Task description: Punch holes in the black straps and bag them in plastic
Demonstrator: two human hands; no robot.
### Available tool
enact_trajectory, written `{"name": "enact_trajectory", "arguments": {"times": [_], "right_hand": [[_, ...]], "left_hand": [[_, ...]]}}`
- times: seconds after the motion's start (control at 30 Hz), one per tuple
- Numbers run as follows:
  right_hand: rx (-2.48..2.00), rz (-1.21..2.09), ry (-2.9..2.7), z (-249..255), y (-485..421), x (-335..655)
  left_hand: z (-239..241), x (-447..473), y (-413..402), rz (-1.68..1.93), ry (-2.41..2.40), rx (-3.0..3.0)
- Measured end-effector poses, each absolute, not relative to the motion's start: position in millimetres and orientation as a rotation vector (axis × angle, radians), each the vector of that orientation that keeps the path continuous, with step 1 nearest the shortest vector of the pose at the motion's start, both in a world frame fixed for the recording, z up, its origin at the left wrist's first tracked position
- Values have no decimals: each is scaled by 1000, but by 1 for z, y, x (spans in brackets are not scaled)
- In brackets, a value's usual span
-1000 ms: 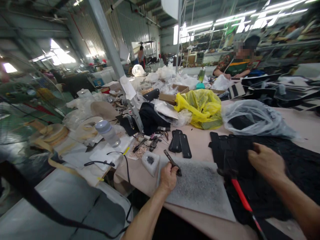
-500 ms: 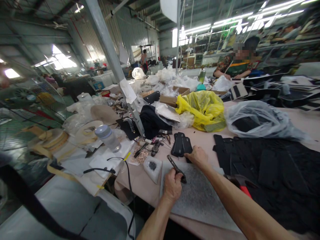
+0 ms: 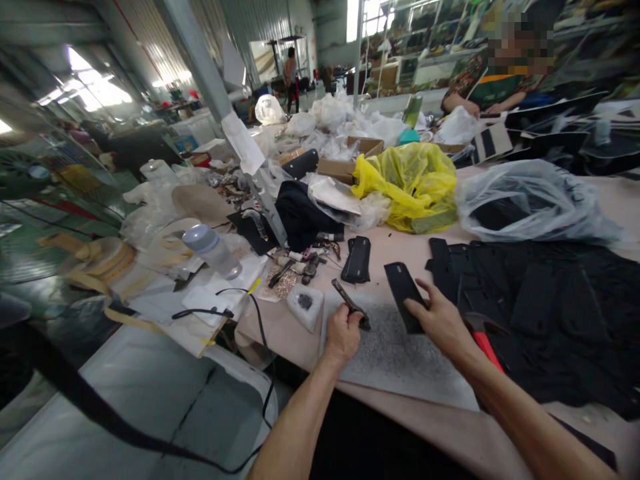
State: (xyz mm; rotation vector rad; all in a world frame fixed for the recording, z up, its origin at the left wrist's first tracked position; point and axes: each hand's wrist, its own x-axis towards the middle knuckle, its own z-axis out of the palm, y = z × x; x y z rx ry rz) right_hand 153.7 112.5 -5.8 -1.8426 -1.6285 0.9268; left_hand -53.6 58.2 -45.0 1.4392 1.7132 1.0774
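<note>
My left hand (image 3: 343,337) is closed around a dark, narrow metal tool (image 3: 345,297), its long end pointing up and away to the left. The tool's kind is hard to make out. Between the thumb and fingers of my right hand (image 3: 443,320) is a flat black rectangular piece (image 3: 401,287) with a small pale mark near its far end. It is held tilted over the right part of a speckled grey slab (image 3: 385,367). Just beyond the slab lie more black pieces (image 3: 357,259), stacked together.
A hammer with a red handle (image 3: 487,348) lies at the right by black cut panels (image 3: 540,320). A white block (image 3: 305,307) with a dark heap sits left of the slab. Further off are a yellow bag (image 3: 410,187), a clear bag (image 3: 530,200), a bottle (image 3: 213,250) and a metal post (image 3: 205,80).
My right hand has taken a black piece from the stack and brought it right and nearer, over the slab. My left hand keeps the metal tool. The view has tilted downward.
</note>
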Motion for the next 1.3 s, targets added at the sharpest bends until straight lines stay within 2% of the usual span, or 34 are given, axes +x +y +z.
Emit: {"name": "enact_trajectory", "arguments": {"times": [0.17, 0.3, 0.67, 1.3], "right_hand": [[-1796, 1053, -1562, -32, 0, 137], [-1908, 1008, -1716, -39, -34, 120], [-2066, 933, -2015, -18, -29, 114], [-2096, 909, -2048, -18, -29, 113]], "left_hand": [[-45, -55, 57, 1122, 1704, 1429], [-44, -56, 56, 1160, 1690, 1457], [-25, -29, 66, 1076, 1521, 1587], [-38, -19, 60, 1127, 1394, 1640]]}}
